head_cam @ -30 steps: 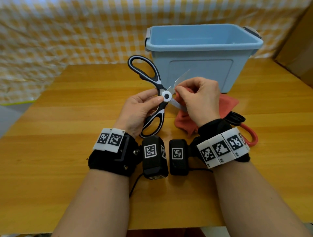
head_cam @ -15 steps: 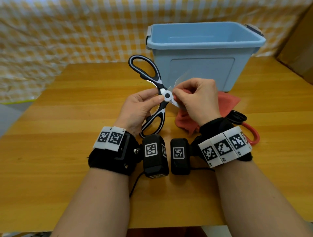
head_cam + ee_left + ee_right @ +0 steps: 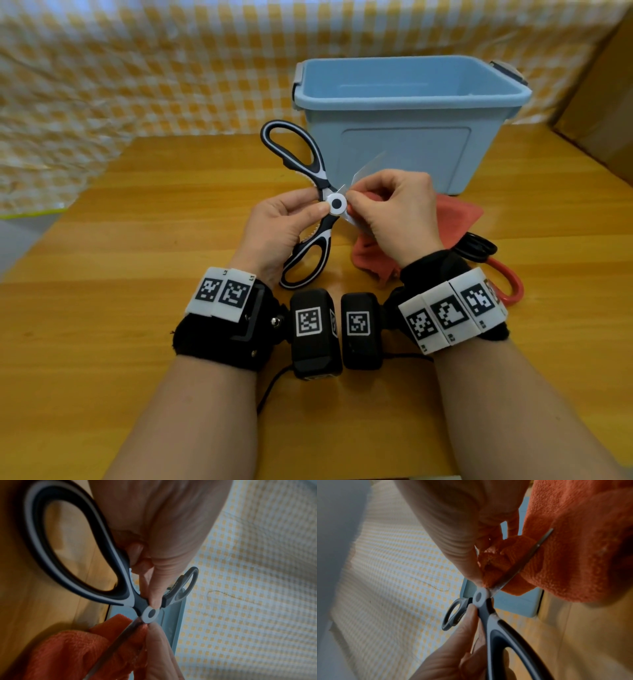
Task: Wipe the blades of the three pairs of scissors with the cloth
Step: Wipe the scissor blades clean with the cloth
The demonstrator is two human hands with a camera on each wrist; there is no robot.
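Yellow-checked fabric [image 3: 137,68] hangs behind a wooden table [image 3: 102,308] that fills the head view. At about 9 o'clock from the table's middle, the left hand [image 3: 277,226] pinches the black-and-white scissors [image 3: 310,219] just beside their round pivot, thumb and fingertips curled onto the shank; the scissors are spread wide, one loop handle up at 11 o'clock, the other down at 7 o'clock near the left wristband. Just right of the pivot, the right hand [image 3: 394,212] has its fingers curled, pinching the orange cloth [image 3: 573,547] round the lower blade close to the pivot, as the right wrist view shows; the other blade points up toward 1 o'clock in front of the blue bin [image 3: 404,137]. That bin stands at 12 o'clock, at the table's far edge. More of the cloth trails onto the table under the right hand. At 3 o'clock, beside the right wrist, lie black scissors [image 3: 476,246] and red scissors [image 3: 507,284], only their handles showing.
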